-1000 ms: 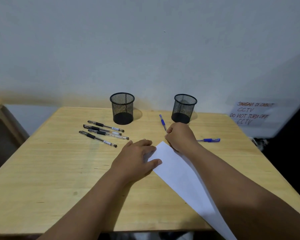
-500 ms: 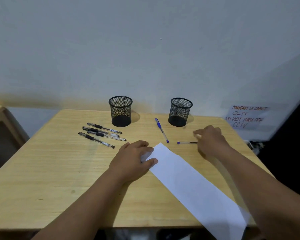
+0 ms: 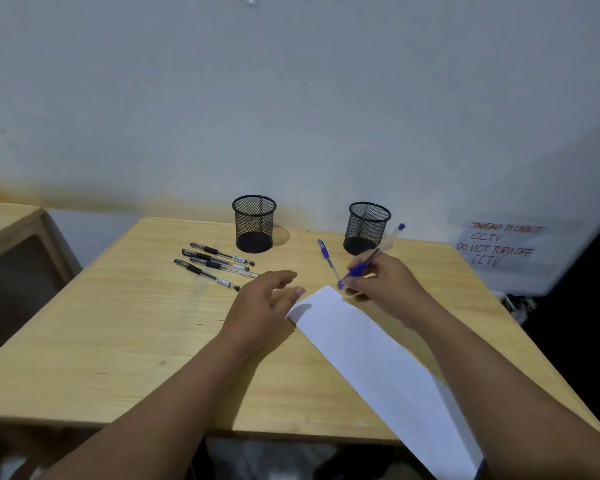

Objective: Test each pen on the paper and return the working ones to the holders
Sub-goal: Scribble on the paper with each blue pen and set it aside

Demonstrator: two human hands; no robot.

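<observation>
Right hand (image 3: pixel 385 289) pinches blue pen (image 3: pixel 361 266) at its rubber grip, tip just at the paper (image 3: pixel 371 355) corner on the table (image 3: pixel 118 341); left hand (image 3: pixel 260 310), fingers loosely apart, rests beside the sheet; pen likely light, stiff, slick-barrelled, best held low.

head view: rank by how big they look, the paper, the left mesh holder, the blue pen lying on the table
1. paper, by far the largest, though nearest the camera
2. left mesh holder
3. blue pen lying on the table, about as long but far thinner
</observation>
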